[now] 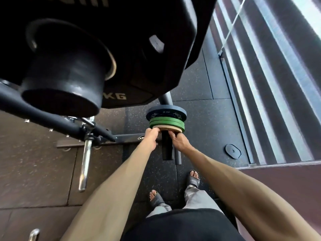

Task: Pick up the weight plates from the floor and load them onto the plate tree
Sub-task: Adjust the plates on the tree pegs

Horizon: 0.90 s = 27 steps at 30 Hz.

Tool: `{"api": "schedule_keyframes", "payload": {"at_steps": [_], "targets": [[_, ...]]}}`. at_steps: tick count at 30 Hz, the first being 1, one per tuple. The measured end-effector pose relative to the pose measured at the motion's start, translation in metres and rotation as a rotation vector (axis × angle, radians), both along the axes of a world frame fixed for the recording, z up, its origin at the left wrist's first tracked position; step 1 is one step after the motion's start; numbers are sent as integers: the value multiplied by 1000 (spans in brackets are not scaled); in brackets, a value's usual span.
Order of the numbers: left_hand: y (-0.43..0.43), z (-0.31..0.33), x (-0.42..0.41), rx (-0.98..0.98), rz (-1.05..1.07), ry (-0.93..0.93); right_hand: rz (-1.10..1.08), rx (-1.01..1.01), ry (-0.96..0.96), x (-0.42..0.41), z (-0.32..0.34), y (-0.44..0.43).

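Mid-frame, my left hand point(152, 135) and right hand point(179, 140) pinch the tan plate point(168, 127) on the peg point(167, 147): loading step. Next I'd press it flush against the green plates point(166, 122).

The large black plate point(139, 49) looks like matt rubber, and the peg cap point(64, 84) is smooth with a dull sheen. The hanging pin point(85, 164) is glossy chromed metal. The green plates point(166, 122) and tan plate point(167, 129) are matt and smooth; the floor point(199, 119) is rough speckled rubber.

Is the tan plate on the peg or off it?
On: the peg passes through the tan plate, which sits against the green plates.
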<state>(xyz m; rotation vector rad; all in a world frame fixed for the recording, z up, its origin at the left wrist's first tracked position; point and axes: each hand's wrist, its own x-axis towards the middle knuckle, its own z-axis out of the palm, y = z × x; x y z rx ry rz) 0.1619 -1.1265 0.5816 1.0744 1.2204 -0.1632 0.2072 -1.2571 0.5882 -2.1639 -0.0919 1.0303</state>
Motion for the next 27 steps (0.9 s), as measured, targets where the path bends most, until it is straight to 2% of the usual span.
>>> {"api": "schedule_keyframes", "payload": {"at_steps": [6,11,13,17,22,25,27], "targets": [[9,5,20,-11,54,-43,41,-17,-16,27,4,15],[23,-26,31,-2,67,-24,142,-50,-45,45,7,15],[18,-11,26,15,34,-12,148,-55,-35,41,9,15],[9,30,14,269,-142,24,112,-102,-88,30,23,15],[11,55,1,653,-331,35,170,-189,-267,22,64,3],[18,80,0,749,-348,-54,172,-193,-391,24,99,1],[29,92,0,736,-297,-121,178,-182,-469,27,125,0]]}}
